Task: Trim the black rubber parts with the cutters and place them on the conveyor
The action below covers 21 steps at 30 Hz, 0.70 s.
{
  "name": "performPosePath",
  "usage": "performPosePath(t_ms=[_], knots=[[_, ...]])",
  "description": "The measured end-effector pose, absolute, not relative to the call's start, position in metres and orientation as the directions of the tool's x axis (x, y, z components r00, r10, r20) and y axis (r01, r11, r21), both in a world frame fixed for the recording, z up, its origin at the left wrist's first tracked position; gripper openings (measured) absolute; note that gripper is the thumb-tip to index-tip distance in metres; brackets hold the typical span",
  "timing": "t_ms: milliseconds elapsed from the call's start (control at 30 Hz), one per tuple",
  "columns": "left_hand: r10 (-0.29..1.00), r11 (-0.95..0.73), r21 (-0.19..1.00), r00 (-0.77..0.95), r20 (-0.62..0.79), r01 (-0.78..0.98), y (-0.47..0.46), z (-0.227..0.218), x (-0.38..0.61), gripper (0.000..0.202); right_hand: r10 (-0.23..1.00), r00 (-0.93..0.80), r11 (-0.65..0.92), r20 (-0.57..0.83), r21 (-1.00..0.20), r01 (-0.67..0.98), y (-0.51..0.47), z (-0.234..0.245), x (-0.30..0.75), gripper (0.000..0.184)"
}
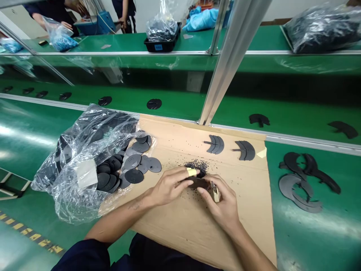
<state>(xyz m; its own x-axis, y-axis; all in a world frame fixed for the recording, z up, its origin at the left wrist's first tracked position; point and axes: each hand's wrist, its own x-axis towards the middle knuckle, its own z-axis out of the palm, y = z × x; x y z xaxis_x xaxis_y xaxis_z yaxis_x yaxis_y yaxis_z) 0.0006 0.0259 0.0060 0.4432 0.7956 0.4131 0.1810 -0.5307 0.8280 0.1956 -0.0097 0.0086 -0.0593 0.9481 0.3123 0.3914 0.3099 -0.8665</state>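
Note:
My left hand (pixel 172 186), with yellow tape round a fingertip, pinches one end of a dark flat plastic piece (pixel 197 183). My right hand (pixel 224 201) grips the other end, its fingers closed. A small tool with a pale yellow part (pixel 216 194) is tucked in that same hand; its kind is mostly hidden. Just beyond the fingertips lies a heap of tiny black scraps (pixel 197 165) on the cardboard sheet (pixel 180 226). Two dark fan-shaped pieces (pixel 244 150) rest farther right on the cardboard.
Left stands a clear plastic bag (pixel 70 165) spilling black discs (pixel 134 175). Curved dark parts (pixel 300 188) lie on the right of the green table. A metal post (pixel 225 64) rises ahead, before a green belt (pixel 180 109) carrying spaced parts. People (pixel 124 15) stand behind.

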Motion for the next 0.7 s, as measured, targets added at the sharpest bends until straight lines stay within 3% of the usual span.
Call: performPosePath(t_ms=[67,167,300,700], knots=[[0.764,-0.581,0.792,0.459,0.454,0.185,0.025,0.006,0.001,0.038,0.912,-0.095,0.4,0.398,-0.819,0.412,-0.009,0.01,0.198,0.01],[0.797,-0.527,0.834,0.436,0.418,0.163,0.025,0.007,0.001,0.041,0.867,-0.146,0.491,0.477,-0.76,0.426,-0.009,0.01,0.2,0.017],[0.81,-0.486,0.865,0.435,0.393,0.124,0.025,0.011,-0.001,0.031,0.814,-0.185,0.575,0.55,-0.72,0.389,-0.011,0.006,0.202,0.027],[0.746,-0.612,0.779,0.428,0.51,0.136,0.027,0.016,0.001,0.024,0.847,-0.18,0.531,0.501,-0.776,0.339,-0.013,0.005,0.198,0.025]])
